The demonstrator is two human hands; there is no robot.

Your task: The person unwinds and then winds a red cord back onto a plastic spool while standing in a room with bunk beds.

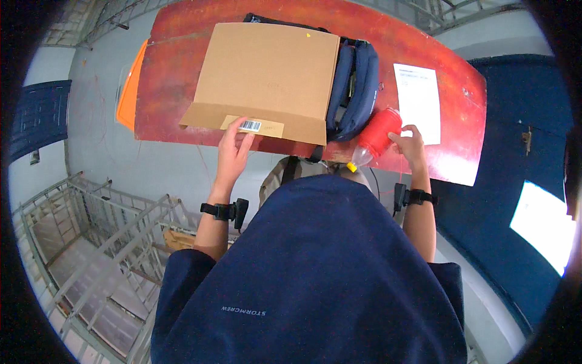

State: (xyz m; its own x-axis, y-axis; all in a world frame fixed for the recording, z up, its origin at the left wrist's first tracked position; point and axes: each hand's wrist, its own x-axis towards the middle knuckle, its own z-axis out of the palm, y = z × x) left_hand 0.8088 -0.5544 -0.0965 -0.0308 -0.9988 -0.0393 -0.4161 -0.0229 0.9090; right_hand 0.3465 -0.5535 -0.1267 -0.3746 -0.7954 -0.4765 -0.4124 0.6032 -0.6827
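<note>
A large flat cardboard box (pixel 267 73) lies on the red table. My left hand (pixel 233 148) rests at its near flap, fingers laid out over a tan strip with a barcode label (pixel 250 125), thumb apart. To the right, a clear plastic bottle (pixel 362 155) with a yellow cap (pixel 351 167) lies slanted, its body covered in red, apparently wound string (pixel 381 129). My right hand (pixel 410 145) closes thumb and index finger at the right side of the red part; its other fingers are partly hidden. A thin red strand hangs near this hand.
A navy padded bag (pixel 362 85) sits against and partly beneath the box. White printed paper (pixel 419 103) lies right of the bottle. An orange board (pixel 130 91) stands beyond the red table's (pixel 458 130) left edge. Metal framing (pixel 115 267) stands at lower left, a dark blue door (pixel 515 139) at right.
</note>
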